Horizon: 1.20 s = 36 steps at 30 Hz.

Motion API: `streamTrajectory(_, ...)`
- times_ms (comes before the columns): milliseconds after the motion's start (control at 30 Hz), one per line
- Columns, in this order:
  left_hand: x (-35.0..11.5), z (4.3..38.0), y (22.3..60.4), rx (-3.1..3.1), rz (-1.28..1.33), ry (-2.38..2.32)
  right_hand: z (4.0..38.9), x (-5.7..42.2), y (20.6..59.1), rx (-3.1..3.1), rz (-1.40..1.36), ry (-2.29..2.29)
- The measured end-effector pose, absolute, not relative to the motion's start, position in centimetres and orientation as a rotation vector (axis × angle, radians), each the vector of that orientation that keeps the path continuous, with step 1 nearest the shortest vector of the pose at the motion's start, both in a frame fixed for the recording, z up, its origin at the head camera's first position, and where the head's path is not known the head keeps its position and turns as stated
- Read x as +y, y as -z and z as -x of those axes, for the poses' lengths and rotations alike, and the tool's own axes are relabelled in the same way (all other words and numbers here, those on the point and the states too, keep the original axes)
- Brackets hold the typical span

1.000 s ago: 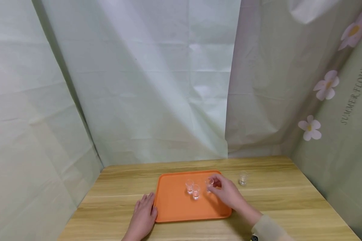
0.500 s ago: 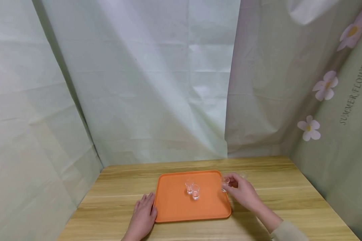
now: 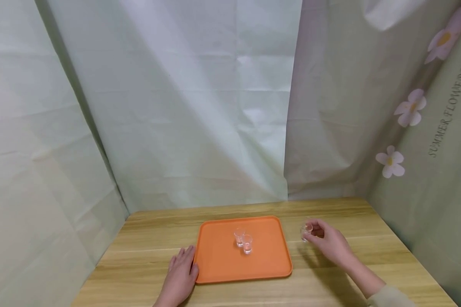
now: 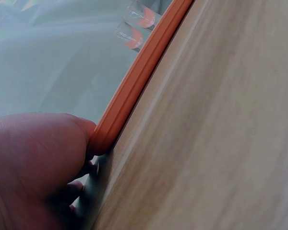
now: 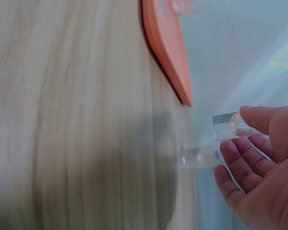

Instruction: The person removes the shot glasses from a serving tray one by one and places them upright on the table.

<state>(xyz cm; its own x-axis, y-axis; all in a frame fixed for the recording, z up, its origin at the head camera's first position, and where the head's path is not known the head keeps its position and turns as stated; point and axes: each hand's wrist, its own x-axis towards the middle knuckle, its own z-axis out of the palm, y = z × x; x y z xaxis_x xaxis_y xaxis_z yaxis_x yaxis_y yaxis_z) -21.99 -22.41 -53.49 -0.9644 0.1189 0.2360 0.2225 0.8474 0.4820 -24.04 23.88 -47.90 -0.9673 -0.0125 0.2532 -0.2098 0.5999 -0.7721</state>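
Note:
My right hand [image 3: 329, 244] pinches a small clear shot glass [image 3: 305, 233] between thumb and fingers, over the table just right of the orange tray [image 3: 261, 262]. In the right wrist view, another clear shot glass [image 5: 192, 158] stands on the table behind the held glass [image 5: 223, 127]; the head view mostly hides it. Two more shot glasses, one slightly behind [image 3: 239, 238] and one in front [image 3: 247, 245], stand close together on the tray. My left hand [image 3: 179, 273] lies along the tray's left edge, fingers extended, thumb side touching the rim [image 4: 134, 79].
The wooden table [image 3: 138, 264] carries the tray near its middle. A pale green cloth backdrop [image 3: 199, 128] rises behind it and on both sides. White flowers [image 3: 390, 162] and lettering [image 3: 449, 113] are printed on the right side.
My right hand has carried the shot glass rightward off the tray and over the table, near the other glass there. The left hand and tray have stayed in place.

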Motion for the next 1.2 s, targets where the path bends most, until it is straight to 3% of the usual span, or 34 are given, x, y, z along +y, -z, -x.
streamTrajectory(633, -22.5, 22.1, 53.6, -2.817, 0.261, 0.775, 24.5, 29.0, 48.1, -2.629, -0.108, -1.148)
streamTrajectory(1200, -22.5, 21.9, 53.4, -2.803, 0.272, 0.779, 26.7, 29.6, 50.2, -2.644, -0.041, -1.212)
